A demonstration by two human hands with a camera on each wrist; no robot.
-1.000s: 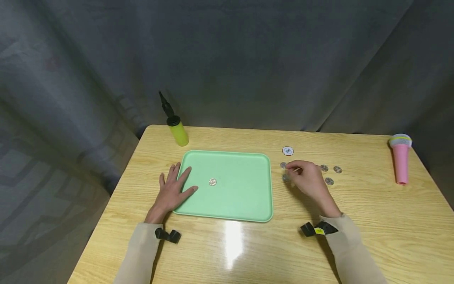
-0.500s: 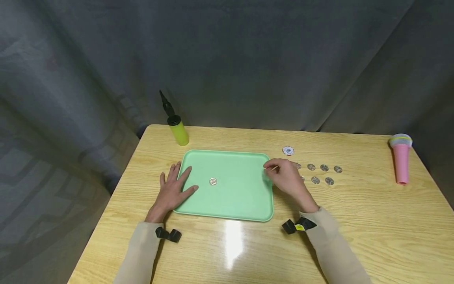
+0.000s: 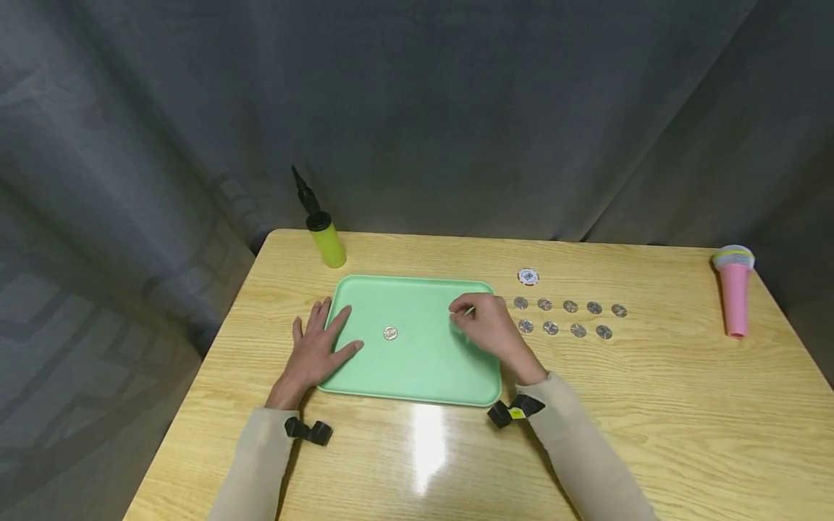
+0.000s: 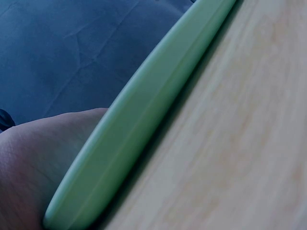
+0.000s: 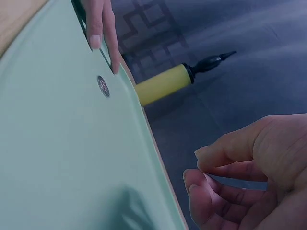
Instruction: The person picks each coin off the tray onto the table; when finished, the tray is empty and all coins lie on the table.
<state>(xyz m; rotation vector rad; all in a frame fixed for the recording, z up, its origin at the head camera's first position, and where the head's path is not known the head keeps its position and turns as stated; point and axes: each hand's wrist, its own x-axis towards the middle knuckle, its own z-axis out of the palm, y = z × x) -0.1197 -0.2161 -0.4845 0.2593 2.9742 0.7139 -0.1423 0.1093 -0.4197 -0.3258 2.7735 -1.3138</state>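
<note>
My left hand lies with spread, straight fingers over the left rim of the mint-green tray. Inside the tray, a silver coin lies flat, right of the left hand's thumb. My right hand is raised above the tray's right part, and its shadow falls on the tray floor. In the right wrist view, the thumb and forefinger come together at the tips; whether a thin thing sits between them is hidden. Two rows of coins lie on the table to the right of the tray.
Behind the coin rows lies a white poker chip. A yellow-green hand pump with a black nozzle stands at the back left. At the far right is a pink toy microphone. A dark curtain hangs behind the table.
My right hand has moved left, from over the coin rows to over the tray, uncovering all the visible coins. The left hand and the coin in the tray have stayed put.
</note>
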